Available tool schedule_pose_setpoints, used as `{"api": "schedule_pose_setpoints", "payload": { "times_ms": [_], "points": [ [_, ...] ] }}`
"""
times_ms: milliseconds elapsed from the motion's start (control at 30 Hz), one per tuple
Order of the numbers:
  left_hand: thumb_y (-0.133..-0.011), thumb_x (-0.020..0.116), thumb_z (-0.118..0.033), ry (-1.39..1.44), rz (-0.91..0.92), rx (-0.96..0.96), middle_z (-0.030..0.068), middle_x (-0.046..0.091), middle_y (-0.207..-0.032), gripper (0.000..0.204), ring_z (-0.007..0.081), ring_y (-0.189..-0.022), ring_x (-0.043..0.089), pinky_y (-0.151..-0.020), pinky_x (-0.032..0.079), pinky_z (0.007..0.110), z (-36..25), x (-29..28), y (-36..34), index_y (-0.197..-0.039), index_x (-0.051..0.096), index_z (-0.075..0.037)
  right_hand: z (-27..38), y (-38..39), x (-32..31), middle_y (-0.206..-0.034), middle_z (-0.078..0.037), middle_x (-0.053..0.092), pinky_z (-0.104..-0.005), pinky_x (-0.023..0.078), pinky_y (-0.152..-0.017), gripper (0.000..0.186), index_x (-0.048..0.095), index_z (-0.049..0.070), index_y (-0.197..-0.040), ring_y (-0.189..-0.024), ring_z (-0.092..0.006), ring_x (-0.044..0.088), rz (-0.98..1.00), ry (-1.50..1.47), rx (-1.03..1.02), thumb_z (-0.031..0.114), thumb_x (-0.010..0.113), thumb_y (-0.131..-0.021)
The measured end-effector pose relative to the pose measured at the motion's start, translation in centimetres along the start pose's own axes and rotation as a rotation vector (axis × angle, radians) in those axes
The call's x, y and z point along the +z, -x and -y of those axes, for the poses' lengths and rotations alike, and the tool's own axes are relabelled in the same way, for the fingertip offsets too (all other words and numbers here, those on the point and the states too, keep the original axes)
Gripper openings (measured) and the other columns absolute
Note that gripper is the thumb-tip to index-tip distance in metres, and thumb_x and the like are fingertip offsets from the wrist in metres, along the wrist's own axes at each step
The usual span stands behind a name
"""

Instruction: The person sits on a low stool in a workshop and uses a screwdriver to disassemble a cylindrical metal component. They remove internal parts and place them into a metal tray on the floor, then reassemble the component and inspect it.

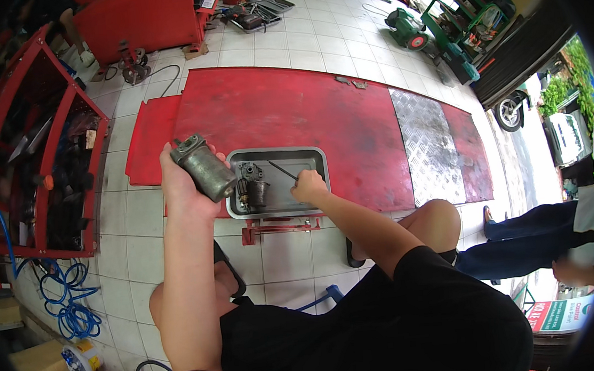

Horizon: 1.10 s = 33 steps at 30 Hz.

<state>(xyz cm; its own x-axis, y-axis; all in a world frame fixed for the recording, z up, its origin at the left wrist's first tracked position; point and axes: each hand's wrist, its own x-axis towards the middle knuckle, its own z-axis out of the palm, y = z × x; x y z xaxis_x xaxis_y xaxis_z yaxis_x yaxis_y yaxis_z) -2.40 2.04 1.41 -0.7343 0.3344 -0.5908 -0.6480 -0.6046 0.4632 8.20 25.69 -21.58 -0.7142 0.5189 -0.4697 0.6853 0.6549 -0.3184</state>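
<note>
My left hand [184, 186] is closed around a grey, worn metal cylinder [206, 169] that looks like a small electric motor, held tilted above the left side of a metal tray [288, 199]. A thin dark rod-shaped tool [280, 169] sticks out from my closed right hand [309, 187], over the tray's right part; its handle end is hidden in my fingers. On the left side of the tray lie a round metal part [250, 170], a dark cylindrical housing [259, 192] and smaller greasy pieces beside it. The tool's tip points toward the tray's far side.
The tray sits at the near edge of a red lift platform [284, 110] with a patterned metal plate [428, 144]. A red tool cart [48, 170] and coiled blue hose [76, 300] are at left. Another person in dark trousers [535, 240] stands at right.
</note>
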Motion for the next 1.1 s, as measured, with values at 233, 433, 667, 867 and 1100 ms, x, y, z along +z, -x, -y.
{"api": "schedule_pose_setpoints", "payload": {
  "times_ms": [233, 433, 667, 867, 1100],
  "points": [
    [-0.1, 0.039, -0.056, -0.031, 0.057, -0.055, 0.0119, 0.063, -0.086, 0.057, 0.0266, -0.072, 0.061, -0.066, 0.053, 0.041, 0.7, -0.5, 0.0, -0.101, 0.06, -0.003, -0.4, -0.2, 0.7, -0.108, -0.025, 0.07, -0.0457, 0.057, -0.088, 0.027, 0.072, -0.001, -0.1, -0.105, -0.0402, 0.067, -0.011, 0.022, -0.019, 0.017, 0.073, -0.079],
    [-0.093, 0.044, -0.069, -0.074, 0.016, -0.119, 0.0077, 0.064, -0.079, 0.066, 0.0251, -0.066, 0.061, -0.062, 0.052, 0.039, 2.0, 0.6, 0.5, -0.093, 0.064, -0.006, -2.0, -1.4, 2.9, -0.099, -0.027, 0.07, -0.048, 0.057, -0.086, 0.018, 0.074, 0.001, -0.088, -0.098, -0.0428, 0.068, -0.138, 0.002, -0.067, 0.016, 0.071, -0.078],
    [-0.089, 0.056, -0.066, 0.012, 0.152, -0.233, 0.0103, 0.064, -0.082, 0.059, 0.0283, -0.074, 0.062, -0.068, 0.053, 0.042, 3.5, 1.1, 0.6, -0.093, 0.064, -0.008, -2.9, -2.4, -0.2, -0.09, -0.02, 0.073, -0.0408, 0.058, -0.08, 0.03, 0.075, 0.001, -0.091, -0.087, -0.033, 0.072, -0.031, -0.141, -0.054, 0.027, 0.073, -0.077],
    [-0.096, 0.057, -0.053, -0.031, 0.29, -0.196, 0.0094, 0.065, -0.089, 0.047, 0.0255, -0.081, 0.064, -0.08, 0.055, 0.042, 5.7, -0.2, 0.3, -0.103, 0.065, -0.007, -0.8, 4.8, -10.8, -0.086, -0.008, 0.074, -0.0332, 0.052, -0.067, 0.02, 0.078, 0.007, -0.092, -0.076, -0.0155, 0.067, 0.047, -0.742, -0.192, 0.022, 0.079, -0.079],
    [-0.102, 0.044, -0.054, -0.215, 0.298, -0.257, 0.009, 0.068, -0.095, 0.05, 0.0242, -0.082, 0.066, -0.075, 0.055, 0.04, 9.7, 1.0, 1.8, -0.112, 0.062, -0.007, 2.1, 13.0, -16.7, -0.086, -0.006, 0.071, -0.0298, 0.05, -0.066, 0.026, 0.072, -0.001, -0.1, -0.076, -0.0131, 0.063, 0.135, -1.159, -0.333, 0.01, 0.082, -0.078]
  ]
}}
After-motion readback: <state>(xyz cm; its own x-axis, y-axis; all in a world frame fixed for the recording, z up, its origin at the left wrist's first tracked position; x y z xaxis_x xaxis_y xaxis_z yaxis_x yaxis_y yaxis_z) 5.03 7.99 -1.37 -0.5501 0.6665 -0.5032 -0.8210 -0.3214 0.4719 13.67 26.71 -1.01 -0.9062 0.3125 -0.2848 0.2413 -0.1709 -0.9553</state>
